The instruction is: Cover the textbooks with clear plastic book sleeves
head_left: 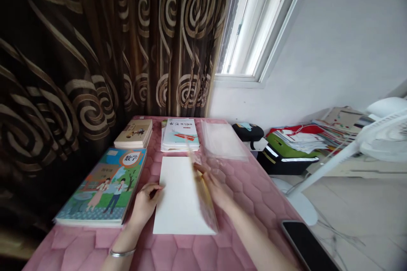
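A book (178, 203) lies in front of me on a pink quilted cover, a blank white page facing up. My left hand (148, 201) has curled fingers pinching that page's left edge, a silver bangle on the wrist. On the other side, my right hand (213, 184) grips the book's cover (203, 197), which stands raised along the right side and is smeared by motion. Its outside looks yellowish, and the print cannot be read. Close to my left hand is a stack of colourful maths textbooks (103, 186).
Behind stand a stack of small brown books (134, 132) and a pile of white workbooks (181, 133). Clear plastic sleeves (224, 139) lie at the back right. A phone (308, 243) rests at the right edge, beside a white fan (333, 165). A patterned curtain (152, 42) hangs behind.
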The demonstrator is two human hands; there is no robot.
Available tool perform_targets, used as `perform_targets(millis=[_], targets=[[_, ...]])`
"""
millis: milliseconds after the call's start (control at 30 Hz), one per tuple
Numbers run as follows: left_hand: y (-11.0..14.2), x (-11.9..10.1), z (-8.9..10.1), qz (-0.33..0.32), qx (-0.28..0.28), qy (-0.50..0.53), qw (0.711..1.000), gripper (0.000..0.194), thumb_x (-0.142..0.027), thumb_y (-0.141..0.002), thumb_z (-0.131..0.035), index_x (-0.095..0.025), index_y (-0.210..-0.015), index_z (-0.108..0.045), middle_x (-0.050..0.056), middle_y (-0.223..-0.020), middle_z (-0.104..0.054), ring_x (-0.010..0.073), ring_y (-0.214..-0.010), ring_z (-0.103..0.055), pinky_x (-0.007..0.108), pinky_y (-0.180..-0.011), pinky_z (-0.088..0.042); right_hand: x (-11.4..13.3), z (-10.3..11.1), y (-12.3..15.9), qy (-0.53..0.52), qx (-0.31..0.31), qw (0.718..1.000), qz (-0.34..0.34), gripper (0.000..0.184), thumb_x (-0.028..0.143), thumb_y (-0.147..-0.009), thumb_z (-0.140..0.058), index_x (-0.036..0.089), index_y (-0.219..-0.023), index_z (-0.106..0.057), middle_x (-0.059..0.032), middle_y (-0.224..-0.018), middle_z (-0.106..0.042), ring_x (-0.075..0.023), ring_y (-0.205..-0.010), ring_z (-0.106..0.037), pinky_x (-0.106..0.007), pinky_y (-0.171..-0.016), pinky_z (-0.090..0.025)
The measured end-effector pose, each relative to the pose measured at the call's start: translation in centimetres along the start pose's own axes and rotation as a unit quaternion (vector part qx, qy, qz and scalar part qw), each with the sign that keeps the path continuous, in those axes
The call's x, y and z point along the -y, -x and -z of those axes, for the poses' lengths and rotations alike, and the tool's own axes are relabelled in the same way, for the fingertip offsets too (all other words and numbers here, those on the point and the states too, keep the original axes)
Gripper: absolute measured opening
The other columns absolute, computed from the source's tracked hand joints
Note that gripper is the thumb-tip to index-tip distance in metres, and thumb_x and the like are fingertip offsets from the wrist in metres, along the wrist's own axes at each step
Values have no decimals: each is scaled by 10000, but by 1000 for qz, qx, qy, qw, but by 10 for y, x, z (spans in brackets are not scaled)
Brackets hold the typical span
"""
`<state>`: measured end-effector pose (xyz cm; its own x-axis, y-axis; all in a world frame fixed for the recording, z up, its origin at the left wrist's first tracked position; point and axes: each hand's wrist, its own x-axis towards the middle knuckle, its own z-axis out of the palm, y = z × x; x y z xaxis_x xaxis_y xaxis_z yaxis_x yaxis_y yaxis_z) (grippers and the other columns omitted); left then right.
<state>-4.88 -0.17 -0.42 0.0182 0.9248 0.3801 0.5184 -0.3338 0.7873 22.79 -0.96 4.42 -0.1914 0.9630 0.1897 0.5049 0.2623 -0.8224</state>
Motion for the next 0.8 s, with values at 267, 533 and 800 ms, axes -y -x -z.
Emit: perform_targets(millis=[267,533,800], targets=[[1,-1,6,73,16,7,997,307,-322,-848,-426,-192,-928,-693,79,-935,-749,227,-854,-711,361,-794,-566,16,-50,4,261,162,949,74,614,487,-959,-435,208,-1498,-340,-65,-1594,-206,-273,-1478,-131,-534,-1204,-106],[7,-4,-1,-22,17,-34,999,226,-228,-822,-477,-178,-953,-655,117,-962,-714,237,-927,-683,383,-849,-557,15,-80,-4,295,179,921,183,546,416,-1020,-268,179,-1511,-296,-45,-1581,-241,-228,-1477,-146,-511,-1212,-117],[17,2,-11,-51,-6,-91,995,214,-186,-846,-437,-177,-949,-624,132,-956,-679,255,-936,-664,430,-861,-553,16,-103,-106,335,174,910,169,532,351,-1024,-237,109,-1485,-344,-94,-1566,-263,-207,-1469,-179,-447,-1212,-133]])
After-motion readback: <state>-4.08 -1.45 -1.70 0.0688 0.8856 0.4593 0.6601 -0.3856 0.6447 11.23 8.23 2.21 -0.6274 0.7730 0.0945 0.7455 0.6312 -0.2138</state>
